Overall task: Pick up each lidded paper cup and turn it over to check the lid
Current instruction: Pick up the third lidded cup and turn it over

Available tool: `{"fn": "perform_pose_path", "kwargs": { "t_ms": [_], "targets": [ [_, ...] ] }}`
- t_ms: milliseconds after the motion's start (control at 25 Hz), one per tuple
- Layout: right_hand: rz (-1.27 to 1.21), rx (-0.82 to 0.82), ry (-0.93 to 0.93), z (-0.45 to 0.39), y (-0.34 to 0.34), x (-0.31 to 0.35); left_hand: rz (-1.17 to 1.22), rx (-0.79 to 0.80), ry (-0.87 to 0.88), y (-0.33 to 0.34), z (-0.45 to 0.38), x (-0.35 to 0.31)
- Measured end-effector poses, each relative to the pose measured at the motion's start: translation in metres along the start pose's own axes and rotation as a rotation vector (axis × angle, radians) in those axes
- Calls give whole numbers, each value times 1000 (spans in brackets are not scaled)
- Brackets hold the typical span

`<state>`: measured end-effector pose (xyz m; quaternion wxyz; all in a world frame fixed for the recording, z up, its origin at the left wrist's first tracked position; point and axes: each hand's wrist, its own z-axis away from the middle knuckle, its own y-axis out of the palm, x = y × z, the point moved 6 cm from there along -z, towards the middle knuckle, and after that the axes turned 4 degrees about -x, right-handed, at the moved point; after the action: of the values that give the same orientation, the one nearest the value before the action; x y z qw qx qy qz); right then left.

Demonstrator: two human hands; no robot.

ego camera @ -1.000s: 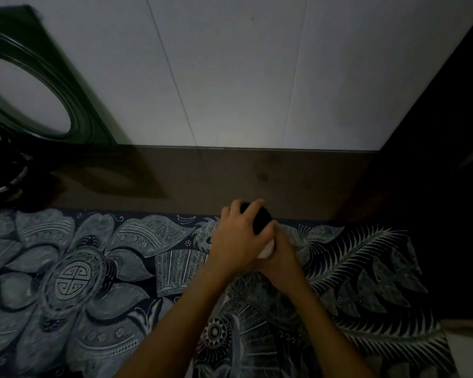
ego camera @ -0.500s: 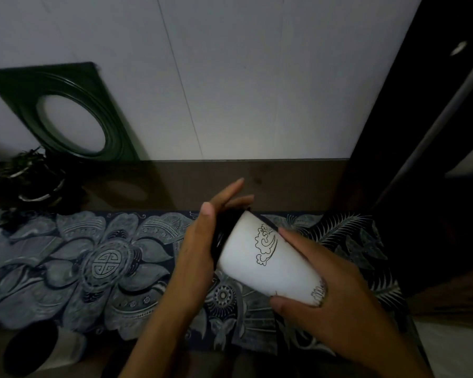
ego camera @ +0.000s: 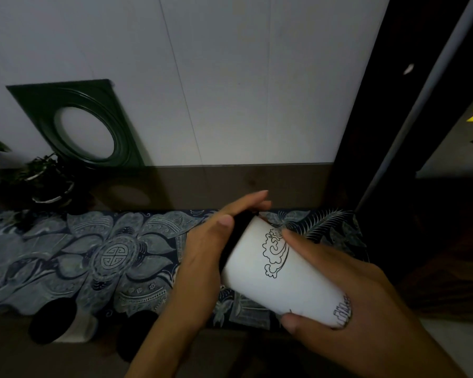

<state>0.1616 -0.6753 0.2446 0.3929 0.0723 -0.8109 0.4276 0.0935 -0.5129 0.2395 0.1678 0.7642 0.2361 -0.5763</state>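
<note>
Right hand (ego camera: 347, 304) grips tilted paper cup (ego camera: 279, 271); left hand (ego camera: 205, 255) fingers straight against black lid (ego camera: 234, 241).

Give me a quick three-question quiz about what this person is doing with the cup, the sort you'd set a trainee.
1. True or false: the cup stands upright on the cloth.
2. Which hand covers the black lid? A) left hand B) right hand C) neither
3. Fill in: a green frame with a round hole leans against the ____.

Key
1. False: it is held tilted on its side, above the cloth.
2. A: the left hand rests against the lid end, while the right hand grips the white body near the base.
3. Wall.
</note>
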Motion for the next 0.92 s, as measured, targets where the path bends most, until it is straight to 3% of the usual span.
{"fn": "perform_pose_path", "kwargs": {
  "t_ms": [120, 280, 360, 440, 560, 600, 640, 680, 760, 800, 880, 920],
  "targets": [
    [-214, 55, 92, 8, 1, -2, -9, -5, 9, 1, 9, -6],
    [-687, 178, 152, 10, 6, 5, -23, 13, 15, 3, 15, -10],
    [-765, 179, 218, 11, 11, 3, -38, 22, 3, 2, 11, -12],
    [-559, 106, 235, 12, 11, 2, -48, -55, -5, -4, 4, -13],
    [87, -35, 19, 11, 4, 13, -48, -166, -24, -11, -1, -12],
    [167, -63, -42, 13, 4, 16, -41, -168, -27, -11, 0, -13],
    [107, -60, -21, 14, 3, 15, -37, -158, -17, -11, 1, -15],
    [-118, -29, 77, 13, 1, 14, -31, -138, 2, -11, 3, -18],
    [-783, 78, 329, 14, 7, 10, 1, -95, 45, -11, 5, -26],
    [-997, 130, 466, 15, 11, 8, 19, -87, 61, -11, 6, -29],
    [-1128, 179, 576, 18, 16, 9, 30, -101, 65, -11, 6, -30],
    [-1066, 158, 551, 18, 15, 10, 26, -121, 53, -11, 6, -29]
  ]
}}
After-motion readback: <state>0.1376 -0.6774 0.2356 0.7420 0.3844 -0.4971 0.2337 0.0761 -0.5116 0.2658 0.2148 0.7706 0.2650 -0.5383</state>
